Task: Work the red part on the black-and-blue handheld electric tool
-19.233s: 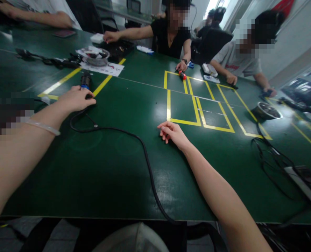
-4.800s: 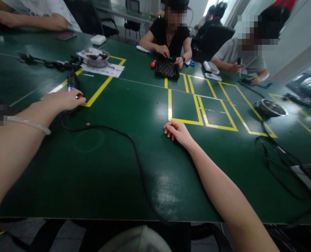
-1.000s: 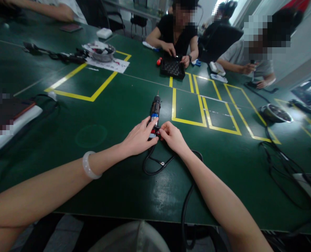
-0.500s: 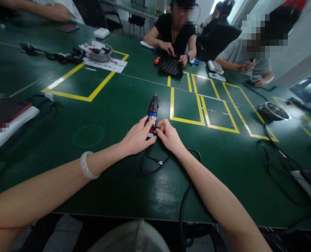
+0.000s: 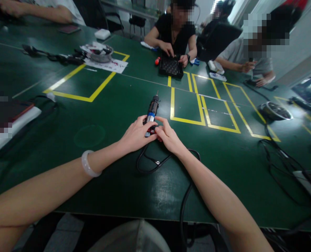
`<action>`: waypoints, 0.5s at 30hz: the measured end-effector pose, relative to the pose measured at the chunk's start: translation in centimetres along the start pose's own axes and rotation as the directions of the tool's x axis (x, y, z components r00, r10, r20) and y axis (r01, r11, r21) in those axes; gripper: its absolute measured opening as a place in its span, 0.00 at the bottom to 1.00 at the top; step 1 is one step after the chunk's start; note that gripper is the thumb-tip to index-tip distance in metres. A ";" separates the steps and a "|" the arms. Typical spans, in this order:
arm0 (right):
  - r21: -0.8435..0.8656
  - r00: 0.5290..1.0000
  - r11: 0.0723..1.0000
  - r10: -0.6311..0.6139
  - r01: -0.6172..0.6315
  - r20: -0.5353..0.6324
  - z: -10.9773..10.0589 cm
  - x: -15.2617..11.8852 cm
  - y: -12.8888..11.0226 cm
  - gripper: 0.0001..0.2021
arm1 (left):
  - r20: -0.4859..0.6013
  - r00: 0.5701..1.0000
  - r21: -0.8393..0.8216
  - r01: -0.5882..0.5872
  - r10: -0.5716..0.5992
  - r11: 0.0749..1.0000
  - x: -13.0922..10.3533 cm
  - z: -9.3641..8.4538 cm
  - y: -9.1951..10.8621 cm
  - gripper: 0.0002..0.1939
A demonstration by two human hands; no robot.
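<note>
A black electric screwdriver [image 5: 152, 106] with a blue band lies flat on the green table [image 5: 113, 105], its bit pointing away from me. My left hand [image 5: 135, 134] and my right hand [image 5: 168, 136] meet at its rear end, fingers pinched around the red part where the black cable [image 5: 150, 164] joins. The cable loops just behind my hands and runs off the table's near edge. A pale bangle [image 5: 88, 163] circles my left wrist.
Yellow tape boxes [image 5: 205, 112] mark the table ahead and at far left. A person opposite handles a black tray [image 5: 171, 66]; another sits at the far right. A metal bowl [image 5: 100, 54] on paper stands at the back left, a round part [image 5: 273, 110] and cables at right, a book [image 5: 8, 122] at left.
Both hands and the screwdriver shifted slightly toward me and left. Fingers closed further over its rear end, and the cable loop tightened.
</note>
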State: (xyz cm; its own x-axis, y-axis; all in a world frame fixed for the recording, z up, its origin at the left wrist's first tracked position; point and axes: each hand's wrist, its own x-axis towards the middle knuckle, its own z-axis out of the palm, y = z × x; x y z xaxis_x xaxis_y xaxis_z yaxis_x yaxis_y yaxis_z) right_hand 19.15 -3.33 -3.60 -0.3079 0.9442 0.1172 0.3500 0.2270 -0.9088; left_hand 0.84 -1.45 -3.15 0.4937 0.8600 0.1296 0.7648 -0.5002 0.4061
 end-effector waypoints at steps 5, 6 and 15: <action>0.031 0.998 1.000 -0.005 0.004 0.055 -0.4 0.2 0.4 0.21 | -0.021 1.000 -0.026 0.011 -0.012 1.000 0.5 0.0 -0.3 0.23; 0.038 0.998 0.999 -0.002 0.000 0.069 -0.6 0.3 0.5 0.20 | -0.023 1.000 -0.017 0.012 -0.013 1.000 0.5 -0.1 -0.4 0.22; 0.147 0.985 0.975 0.170 -0.167 -0.010 -4.1 0.9 1.6 0.14 | 0.010 0.999 0.044 0.030 -0.031 0.999 0.5 -0.9 -2.0 0.21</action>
State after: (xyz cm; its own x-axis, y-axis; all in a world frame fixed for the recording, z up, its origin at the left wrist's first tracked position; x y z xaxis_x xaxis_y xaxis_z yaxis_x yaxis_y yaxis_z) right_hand 23.04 -1.15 -3.34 -0.2349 0.9714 -0.0354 0.2625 0.0283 -0.9645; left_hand -0.84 0.05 -3.09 0.4740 0.8739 0.1082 0.7967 -0.4779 0.3699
